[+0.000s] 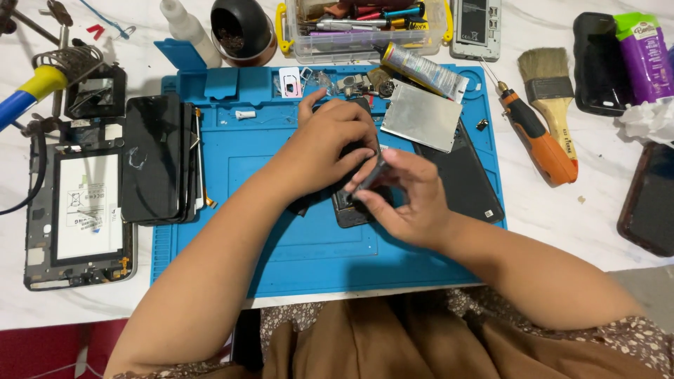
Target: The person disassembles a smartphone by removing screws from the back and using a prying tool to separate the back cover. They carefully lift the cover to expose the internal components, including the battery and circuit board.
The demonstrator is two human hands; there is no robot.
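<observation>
A dark opened phone (349, 210) lies in the middle of the blue silicone work mat (281, 253). My left hand (330, 144) presses down over the phone's upper part, fingers curled over it. My right hand (407, 196) grips a thin dark screwdriver (370, 177), its tip pointing down-left onto the phone near the left fingers. Most of the phone is hidden under both hands.
A silver metal plate (422, 116) and a black back cover (467, 179) lie right of the hands. An orange electric screwdriver (540, 140), a brush (551, 88), a glue tube (421, 69), stacked black screens (158, 158), an opened tablet (81, 217) and a soldering iron (31, 88) surround the mat.
</observation>
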